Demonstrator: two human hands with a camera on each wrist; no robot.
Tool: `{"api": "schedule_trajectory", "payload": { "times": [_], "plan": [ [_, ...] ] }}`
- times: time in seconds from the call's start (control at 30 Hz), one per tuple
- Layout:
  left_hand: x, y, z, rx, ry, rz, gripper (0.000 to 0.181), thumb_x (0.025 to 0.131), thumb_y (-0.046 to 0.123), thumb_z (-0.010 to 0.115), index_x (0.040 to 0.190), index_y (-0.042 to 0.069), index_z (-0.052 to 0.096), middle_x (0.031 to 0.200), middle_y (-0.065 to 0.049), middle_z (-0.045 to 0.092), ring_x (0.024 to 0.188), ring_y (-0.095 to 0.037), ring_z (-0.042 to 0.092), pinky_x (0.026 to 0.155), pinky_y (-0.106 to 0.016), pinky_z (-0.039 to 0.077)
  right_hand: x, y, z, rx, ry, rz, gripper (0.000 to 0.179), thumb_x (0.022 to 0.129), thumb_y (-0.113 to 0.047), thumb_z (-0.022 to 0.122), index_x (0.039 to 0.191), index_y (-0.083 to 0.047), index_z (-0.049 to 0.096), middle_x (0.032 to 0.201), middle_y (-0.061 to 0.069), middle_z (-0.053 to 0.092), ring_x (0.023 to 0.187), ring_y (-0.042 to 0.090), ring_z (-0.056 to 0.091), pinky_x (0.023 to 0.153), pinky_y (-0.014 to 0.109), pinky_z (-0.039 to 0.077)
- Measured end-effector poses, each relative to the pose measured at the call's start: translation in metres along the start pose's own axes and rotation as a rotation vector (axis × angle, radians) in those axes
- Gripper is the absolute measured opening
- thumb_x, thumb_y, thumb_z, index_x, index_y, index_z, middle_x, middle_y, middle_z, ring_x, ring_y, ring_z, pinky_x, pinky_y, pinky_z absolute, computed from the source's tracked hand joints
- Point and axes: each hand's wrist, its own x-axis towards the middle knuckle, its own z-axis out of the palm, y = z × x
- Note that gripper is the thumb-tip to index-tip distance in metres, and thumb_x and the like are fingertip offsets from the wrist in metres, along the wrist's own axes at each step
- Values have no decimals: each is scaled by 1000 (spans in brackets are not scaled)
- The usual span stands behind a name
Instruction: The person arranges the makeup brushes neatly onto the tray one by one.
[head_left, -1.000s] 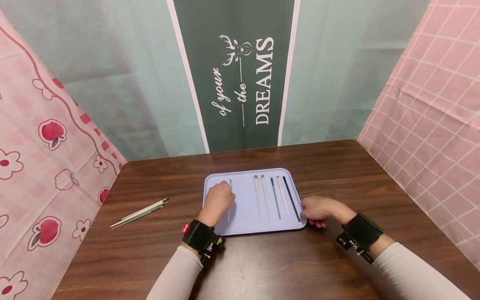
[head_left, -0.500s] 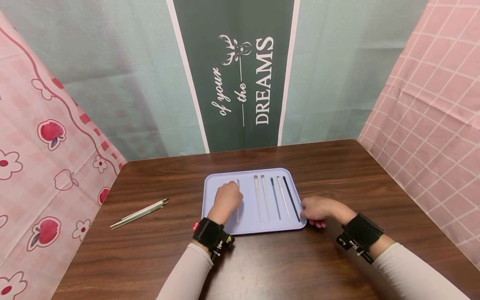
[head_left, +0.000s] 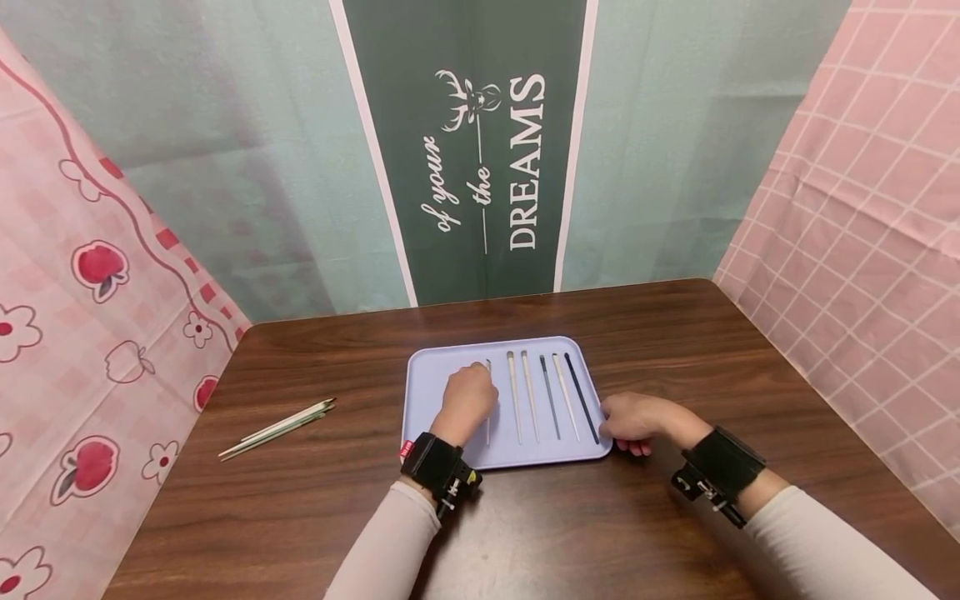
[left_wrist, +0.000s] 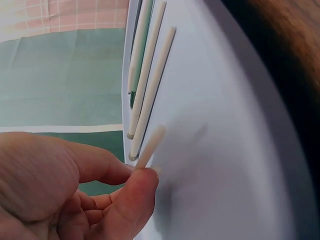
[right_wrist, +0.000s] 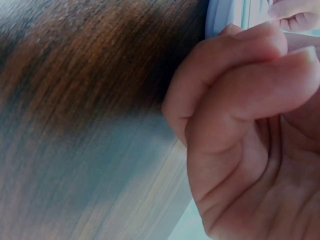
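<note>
Lining-up step: apparently setting a slim cream-coloured straight brush (left_wrist: 152, 144) beside others on a lilac round-cornered tray (head_left: 435, 375).
Left hand (head_left: 468, 396): over the tray, thumb and forefinger pinched on the brush.
Next move: likely calls for lowering the handle flat, parallel to the row, then loosening the pinch.
Brush look: thin, pale, handle end seemingly raised off the tray; small darker tip poking out beyond the left hand, too small to read.
Row: just right of the left hand, two cream brushes (head_left: 530, 400), then slate-blue, cream and dark navy ones.
Right hand (head_left: 633, 417): fingers curled at the tray's right rim; cannot tell whether gripping.
</note>
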Motion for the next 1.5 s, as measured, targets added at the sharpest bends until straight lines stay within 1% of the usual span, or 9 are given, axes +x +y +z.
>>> {"api": "schedule_trajectory", "payload": {
  "times": [0.13,0.3,0.53,0.87,1.0,1.2,1.5],
  "plan": [
    [2,4,2,1,-25,-5,11,91,2,60,88,-6,66,74,-17,66,69,-30,65,65,-43,54,-1,0,0,2,-3,1,6,82,-4,52,76,-5,53,58,4,57,39,8,50,40,23,45],
    [3,7,3,-5,-19,-4,9,90,1,61,86,-5,66,74,-16,65,66,-29,63,63,-41,54,-1,-1,-1,6,-8,3,6,83,-5,53,77,-5,53,58,4,57,39,8,50,40,22,44],
    [6,11,8,-9,-32,-20,9,90,1,60,84,-4,65,72,-14,64,65,-28,62,62,-40,54,-1,0,-1,5,-10,0,6,83,-4,53,77,-5,53,58,4,57,39,9,50,40,22,43],
    [6,14,10,9,-45,-18,11,92,2,60,85,-4,67,73,-14,66,64,-25,60,59,-37,51,-2,-1,-1,3,-6,-3,6,82,-4,53,76,-5,53,57,4,57,39,8,49,40,22,44],
    [7,15,11,23,-55,-21,12,92,3,59,87,-5,68,75,-15,66,65,-26,61,60,-37,52,-1,0,-1,-2,-10,-2,7,83,-4,53,76,-5,53,57,3,57,39,8,49,40,23,44],
    [8,14,11,31,-73,-30,14,93,5,59,90,-5,68,80,-16,68,72,-28,64,67,-40,54,-1,0,-2,0,-17,0,6,84,-5,53,78,-5,53,58,4,57,39,9,50,40,22,43],
    [8,13,13,32,-86,-12,16,94,6,59,93,-6,69,86,-17,68,75,-28,64,70,-41,54,-1,-1,-2,-5,-23,-3,7,85,-5,53,78,-5,53,58,4,57,40,9,49,40,22,43]
  ]
}}
